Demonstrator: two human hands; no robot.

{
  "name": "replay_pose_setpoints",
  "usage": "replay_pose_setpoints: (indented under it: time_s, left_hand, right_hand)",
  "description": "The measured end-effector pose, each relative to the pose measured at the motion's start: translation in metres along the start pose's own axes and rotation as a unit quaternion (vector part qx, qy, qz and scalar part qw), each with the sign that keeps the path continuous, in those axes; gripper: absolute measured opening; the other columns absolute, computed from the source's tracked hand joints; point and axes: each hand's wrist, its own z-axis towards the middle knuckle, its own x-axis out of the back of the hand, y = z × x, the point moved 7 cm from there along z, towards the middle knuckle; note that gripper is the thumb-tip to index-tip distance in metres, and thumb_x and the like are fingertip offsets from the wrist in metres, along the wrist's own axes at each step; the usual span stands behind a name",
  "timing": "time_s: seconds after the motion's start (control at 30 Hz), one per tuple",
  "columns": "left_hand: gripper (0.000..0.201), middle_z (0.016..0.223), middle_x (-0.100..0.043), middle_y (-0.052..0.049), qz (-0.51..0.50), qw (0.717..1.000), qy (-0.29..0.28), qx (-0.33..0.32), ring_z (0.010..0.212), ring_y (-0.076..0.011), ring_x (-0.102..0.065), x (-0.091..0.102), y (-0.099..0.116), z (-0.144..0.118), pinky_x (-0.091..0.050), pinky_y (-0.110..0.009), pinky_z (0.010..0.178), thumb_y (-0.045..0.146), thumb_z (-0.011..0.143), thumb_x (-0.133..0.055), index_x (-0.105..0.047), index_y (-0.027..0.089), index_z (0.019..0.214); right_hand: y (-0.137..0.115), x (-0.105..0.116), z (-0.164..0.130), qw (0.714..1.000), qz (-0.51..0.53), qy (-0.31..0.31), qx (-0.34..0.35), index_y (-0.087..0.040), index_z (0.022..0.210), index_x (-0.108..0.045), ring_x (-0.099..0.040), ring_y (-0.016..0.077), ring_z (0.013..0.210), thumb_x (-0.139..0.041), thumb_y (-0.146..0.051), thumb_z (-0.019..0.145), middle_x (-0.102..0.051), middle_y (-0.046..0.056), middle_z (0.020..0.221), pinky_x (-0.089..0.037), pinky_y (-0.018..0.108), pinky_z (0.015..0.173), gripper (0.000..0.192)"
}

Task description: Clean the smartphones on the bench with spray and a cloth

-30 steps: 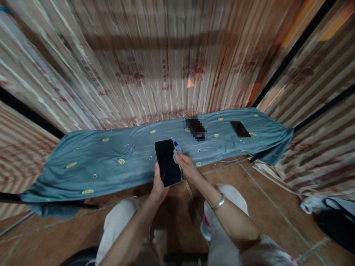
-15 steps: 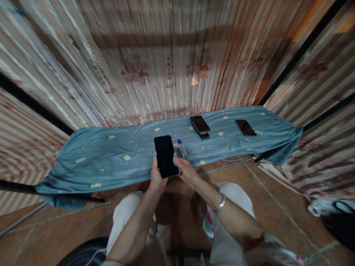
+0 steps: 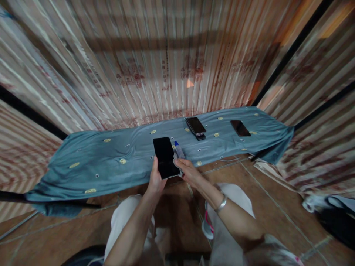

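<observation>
My left hand [image 3: 155, 181] holds a black phone [image 3: 165, 157] upright by its lower edge, screen towards me and dark. My right hand [image 3: 189, 171] sits at the phone's right edge with a small whitish cloth [image 3: 176, 159] pinched in its fingers. Just beyond the cloth a small bottle with a blue cap [image 3: 178, 149] lies on the blue-grey sheet [image 3: 111, 162]. A metal bangle is on my right wrist.
Two more phones [image 3: 195, 126] [image 3: 240, 128] lie farther back on the sheet, which is spread on the brown tiled floor against a corrugated metal wall [image 3: 155, 66]. A dark bag [image 3: 335, 218] sits at the right. My knees in light trousers are below.
The phone in my left hand has stayed between both hands while shifting slightly in the view; the view itself has swayed a little. My right hand has stayed at the phone's right edge.
</observation>
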Motion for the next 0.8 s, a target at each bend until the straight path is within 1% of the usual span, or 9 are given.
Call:
replay_pose_setpoints:
  time_s: [0.07,0.13,0.27,0.4,0.53,0.67,0.73,0.8]
  left_hand:
    - [0.053,0.106,-0.070,-0.013,0.001,0.999,-0.035,0.013,0.110,-0.0262,-0.060,-0.007,0.001,-0.003,-0.042,-0.039,0.100,0.050,0.086,-0.045,-0.064,0.008,0.112]
    - [0.055,0.108,-0.069,-0.013,-0.002,0.998,-0.055,0.028,0.114,-0.0276,-0.057,-0.011,0.005,-0.007,-0.041,-0.041,0.101,0.052,0.085,-0.044,-0.063,0.008,0.113]
    - [0.061,0.108,-0.069,-0.015,-0.014,0.997,-0.058,0.052,0.115,-0.0300,-0.056,-0.011,0.015,-0.009,-0.042,-0.045,0.100,0.057,0.085,-0.040,-0.063,0.007,0.112]
    - [0.064,0.110,-0.068,-0.016,-0.023,0.997,-0.060,0.042,0.110,-0.0286,-0.059,-0.008,0.024,-0.007,-0.045,-0.042,0.097,0.059,0.084,-0.039,-0.061,0.007,0.115]
    - [0.057,0.103,-0.070,-0.015,0.001,0.999,-0.046,0.025,0.105,-0.0265,-0.062,-0.001,0.028,-0.005,-0.046,-0.039,0.095,0.053,0.082,-0.047,-0.060,0.008,0.114]
    - [0.048,0.095,-0.071,-0.012,0.017,0.999,-0.027,0.006,0.097,-0.0235,-0.065,0.005,0.031,-0.003,-0.047,-0.037,0.093,0.046,0.081,-0.054,-0.062,0.009,0.110]
    - [0.043,0.091,-0.072,-0.010,0.013,1.000,-0.006,-0.005,0.090,-0.0211,-0.067,0.010,0.035,-0.001,-0.048,-0.034,0.090,0.045,0.080,-0.057,-0.063,0.010,0.105]
    - [0.039,0.088,-0.072,-0.008,0.006,1.000,0.019,-0.020,0.084,-0.0187,-0.068,0.014,0.039,0.001,-0.050,-0.033,0.086,0.044,0.079,-0.059,-0.064,0.012,0.101]
  right_hand:
    - [-0.006,0.000,0.000,1.000,0.001,-0.009,-0.006,-0.018,0.067,-0.065,-0.055,0.0115,0.061,-0.078,-0.050,0.059,-0.062,-0.002,0.066,-0.044,0.024,0.060,0.036]
    - [-0.009,0.000,-0.001,1.000,0.010,-0.019,-0.015,-0.018,0.067,-0.065,-0.053,0.0101,0.059,-0.079,-0.049,0.057,-0.061,-0.003,0.064,-0.042,0.023,0.059,0.035]
    - [-0.010,-0.002,-0.003,0.999,0.002,-0.037,-0.035,-0.016,0.066,-0.066,-0.050,0.0073,0.057,-0.080,-0.046,0.057,-0.059,-0.004,0.063,-0.038,0.020,0.056,0.035]
    - [-0.007,-0.009,-0.004,0.995,-0.020,-0.080,-0.049,-0.015,0.065,-0.065,-0.048,0.0069,0.055,-0.080,-0.046,0.059,-0.058,-0.004,0.061,-0.035,0.020,0.054,0.035]
    - [0.000,-0.014,-0.006,0.992,-0.026,-0.108,-0.064,-0.015,0.072,-0.067,-0.051,0.0079,0.058,-0.079,-0.045,0.061,-0.060,-0.003,0.064,-0.037,0.020,0.056,0.034]
    - [0.006,-0.013,-0.005,0.991,-0.018,-0.103,-0.084,-0.015,0.077,-0.068,-0.055,0.0080,0.062,-0.079,-0.043,0.062,-0.064,-0.002,0.068,-0.042,0.019,0.059,0.034]
    - [0.009,-0.013,-0.005,0.990,-0.003,-0.101,-0.103,-0.014,0.076,-0.068,-0.057,0.0083,0.060,-0.080,-0.042,0.062,-0.065,-0.002,0.067,-0.046,0.020,0.059,0.033]
    - [0.014,-0.013,-0.005,0.987,0.015,-0.108,-0.121,-0.014,0.077,-0.068,-0.060,0.0106,0.061,-0.080,-0.042,0.062,-0.067,0.000,0.069,-0.051,0.024,0.060,0.034]
